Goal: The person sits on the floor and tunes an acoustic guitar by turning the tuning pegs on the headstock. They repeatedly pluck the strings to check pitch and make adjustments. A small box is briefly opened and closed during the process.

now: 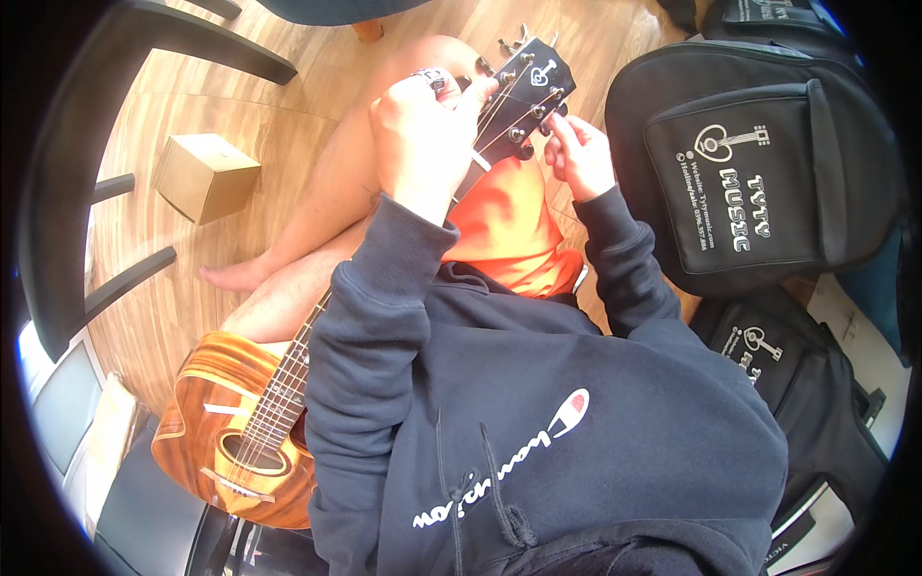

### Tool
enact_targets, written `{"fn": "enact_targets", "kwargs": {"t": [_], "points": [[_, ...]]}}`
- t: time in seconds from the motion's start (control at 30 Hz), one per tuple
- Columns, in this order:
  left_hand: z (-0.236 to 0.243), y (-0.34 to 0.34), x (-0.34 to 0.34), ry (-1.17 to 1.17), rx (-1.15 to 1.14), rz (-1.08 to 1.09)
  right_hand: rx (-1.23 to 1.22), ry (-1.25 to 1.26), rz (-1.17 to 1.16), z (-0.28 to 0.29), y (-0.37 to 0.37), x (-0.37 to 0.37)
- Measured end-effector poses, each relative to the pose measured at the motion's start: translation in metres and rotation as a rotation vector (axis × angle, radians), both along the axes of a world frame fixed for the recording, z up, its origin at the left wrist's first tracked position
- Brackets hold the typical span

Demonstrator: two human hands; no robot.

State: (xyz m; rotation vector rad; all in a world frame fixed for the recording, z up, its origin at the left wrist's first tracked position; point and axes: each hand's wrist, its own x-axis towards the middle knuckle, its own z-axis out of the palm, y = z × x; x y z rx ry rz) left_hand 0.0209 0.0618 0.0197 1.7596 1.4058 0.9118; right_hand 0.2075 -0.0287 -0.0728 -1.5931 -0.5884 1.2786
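Note:
An acoustic guitar with a glossy striped brown body (206,384) lies slanting across my lap, its neck passing behind my left sleeve. The black headstock (523,91) points up and away, with silver posts and dark tuning pegs. My left hand (423,134) is closed at the headstock's left edge, thumb and fingertips pinched near the strings; what they hold is hidden. A dark and silver ring-like piece (430,80) shows on its fingers. On the other edge, my right hand (579,158) pinches a tuning peg (549,125) between thumb and finger.
A brown cardboard box (206,182) sits on the wooden floor at left, near a dark chair's legs (134,278). Black padded bags (749,173) with white print lie at right. Orange shorts (509,221) and bare legs are under the neck.

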Motion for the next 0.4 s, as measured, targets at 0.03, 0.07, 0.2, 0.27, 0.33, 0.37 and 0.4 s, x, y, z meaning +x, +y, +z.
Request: {"fn": "enact_targets", "kwargs": {"t": [0.03,0.07,0.2,0.27,0.33,0.37,0.4], "points": [[0.000,0.000,0.000,0.006,0.006,-0.005,0.135,-0.116,-0.041,-0.004,-0.001,-0.006],[0.000,0.001,0.001,0.011,0.011,-0.010,0.269,-0.232,-0.081,-0.011,-0.003,-0.013],[-0.001,0.001,0.000,-0.025,-0.031,-0.020,0.323,-0.272,-0.040,-0.020,-0.007,-0.017],[-0.004,0.000,0.000,0.022,0.005,-0.024,0.093,0.019,-0.064,-0.011,-0.004,-0.016],[-0.005,0.001,0.000,0.031,0.010,-0.023,-0.015,0.285,0.068,-0.007,-0.002,-0.003],[-0.004,0.001,0.000,0.017,-0.004,-0.020,-0.067,0.415,0.137,-0.005,0.001,0.012],[-0.003,0.001,-0.001,0.002,-0.018,-0.015,-0.061,0.410,0.140,-0.006,0.003,0.014]]}}
